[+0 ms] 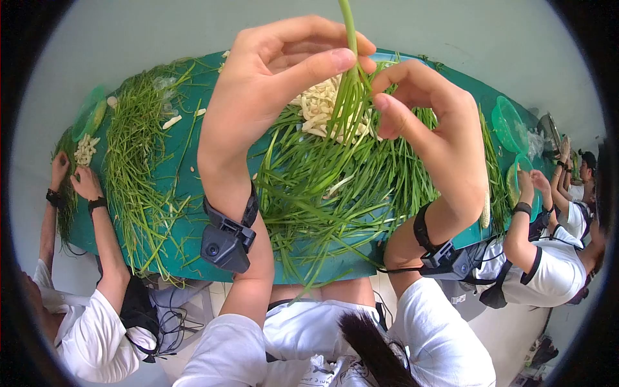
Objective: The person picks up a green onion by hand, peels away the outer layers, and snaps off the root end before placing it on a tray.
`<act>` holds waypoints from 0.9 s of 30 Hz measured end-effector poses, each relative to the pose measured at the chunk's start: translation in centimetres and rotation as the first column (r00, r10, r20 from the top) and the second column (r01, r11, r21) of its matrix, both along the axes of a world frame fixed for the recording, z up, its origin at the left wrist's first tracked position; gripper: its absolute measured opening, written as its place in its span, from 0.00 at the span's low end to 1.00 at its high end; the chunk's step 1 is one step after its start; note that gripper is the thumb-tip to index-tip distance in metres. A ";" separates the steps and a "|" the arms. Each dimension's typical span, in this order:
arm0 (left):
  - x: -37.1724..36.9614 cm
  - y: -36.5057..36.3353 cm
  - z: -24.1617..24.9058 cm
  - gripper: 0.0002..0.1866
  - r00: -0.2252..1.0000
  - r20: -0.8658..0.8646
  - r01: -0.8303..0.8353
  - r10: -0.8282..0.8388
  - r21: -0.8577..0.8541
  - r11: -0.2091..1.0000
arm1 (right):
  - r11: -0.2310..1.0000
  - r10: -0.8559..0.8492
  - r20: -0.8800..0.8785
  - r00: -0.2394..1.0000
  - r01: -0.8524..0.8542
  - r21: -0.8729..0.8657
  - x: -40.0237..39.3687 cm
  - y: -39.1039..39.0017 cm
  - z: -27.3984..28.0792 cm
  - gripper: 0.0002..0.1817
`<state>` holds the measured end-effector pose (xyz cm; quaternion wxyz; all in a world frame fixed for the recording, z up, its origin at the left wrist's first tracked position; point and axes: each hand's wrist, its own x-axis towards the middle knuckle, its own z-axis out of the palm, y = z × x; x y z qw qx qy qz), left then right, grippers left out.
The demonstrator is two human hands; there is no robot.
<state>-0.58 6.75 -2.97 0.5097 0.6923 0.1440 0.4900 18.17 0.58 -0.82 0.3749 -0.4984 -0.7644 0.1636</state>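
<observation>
My left hand (284, 71) pinches a green stalk (349, 29) between thumb and fingers, high over the table. Thin green leaves (348, 106) hang down below that grip. Just right of the leaves is my right hand (425, 106), its thumb and forefinger curved with a gap between the tips; nothing is plainly held there. Under both hands spreads a large heap of long green leaves (335, 187). Behind the hanging leaves lies a pile of pale cut pieces (316, 106).
More greens (138, 148) lie on the green table (184, 135) at left. A co-worker's hands (74, 174) are near pale pieces (86, 149). At right are green baskets (509, 122), a corn cob (485, 211) and other people's hands (534, 184).
</observation>
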 end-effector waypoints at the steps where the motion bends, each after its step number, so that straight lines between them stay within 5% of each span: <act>1: 0.0 -0.1 0.1 0.13 1.000 -0.001 0.000 0.000 -0.002 1.000 | 1.000 0.004 -0.025 1.000 -0.004 -0.007 0.0 -0.1 0.2 0.06; 16: 0.6 0.3 -0.1 0.15 0.991 -0.031 -0.127 0.128 0.027 0.992 | 0.995 0.104 -0.078 0.992 -0.103 0.009 0.0 0.1 0.2 0.04; 27: 0.8 0.2 0.1 0.13 1.000 -0.009 0.027 -0.027 0.007 1.000 | 0.993 0.119 -0.125 0.985 -0.116 0.031 0.1 0.3 0.3 0.06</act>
